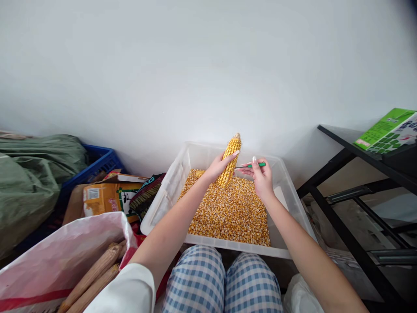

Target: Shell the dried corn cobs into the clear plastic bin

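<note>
My left hand [219,167] is wrapped round a yellow corn cob [230,161] full of kernels, tilted with its narrow tip up and away from me. In my right hand [262,177] is a small screwdriver [258,164] with a green handle; its thin metal shaft points left at the cob's side. Whether the tip touches the kernels I cannot tell. Both hands are above a clear plastic bin [293,206], where loose corn kernels [228,213] lie in a thick layer.
At lower left a white and red sack [81,234] holds bare cobs [94,271]. Behind it are an orange carton [107,198] and a blue crate [100,161] under green cloth [39,169]. A black metal frame [345,221] stands right, bearing a green box [387,130]. A white wall rises behind.
</note>
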### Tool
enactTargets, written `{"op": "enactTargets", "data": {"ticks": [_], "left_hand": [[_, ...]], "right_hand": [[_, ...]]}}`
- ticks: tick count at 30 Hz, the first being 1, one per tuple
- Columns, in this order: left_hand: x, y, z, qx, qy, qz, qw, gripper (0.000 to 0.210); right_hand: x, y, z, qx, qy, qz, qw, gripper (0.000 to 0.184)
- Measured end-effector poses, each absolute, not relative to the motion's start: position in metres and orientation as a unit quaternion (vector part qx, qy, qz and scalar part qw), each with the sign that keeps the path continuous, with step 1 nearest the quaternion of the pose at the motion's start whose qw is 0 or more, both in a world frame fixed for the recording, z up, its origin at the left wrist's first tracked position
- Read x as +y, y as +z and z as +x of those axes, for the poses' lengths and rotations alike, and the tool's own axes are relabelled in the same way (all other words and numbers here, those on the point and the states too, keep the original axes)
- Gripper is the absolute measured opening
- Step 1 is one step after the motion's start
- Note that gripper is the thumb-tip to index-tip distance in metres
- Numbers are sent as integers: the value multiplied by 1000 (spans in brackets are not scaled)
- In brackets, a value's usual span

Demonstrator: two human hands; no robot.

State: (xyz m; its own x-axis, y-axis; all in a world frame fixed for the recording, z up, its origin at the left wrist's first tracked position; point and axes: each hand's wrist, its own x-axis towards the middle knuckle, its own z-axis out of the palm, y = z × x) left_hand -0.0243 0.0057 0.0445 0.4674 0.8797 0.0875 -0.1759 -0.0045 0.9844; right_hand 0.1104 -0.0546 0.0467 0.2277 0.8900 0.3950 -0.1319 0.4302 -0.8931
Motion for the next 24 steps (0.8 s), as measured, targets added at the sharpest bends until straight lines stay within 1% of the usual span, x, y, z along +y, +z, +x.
{"op": "enactTargets", "data": {"ticks": [6, 16, 24], "left_hand": [[10, 39, -24, 295, 427, 565, 642, 54], [9, 43, -24, 306, 444, 536, 650, 52], [9, 44, -24, 314, 442, 532, 650, 54]], "right_hand": [[-55, 46, 109, -498, 372, -375, 688, 24], [-60, 45, 102, -507, 343, -374, 697, 21], [-60, 46, 103, -507, 354, -374, 691, 22]]}}
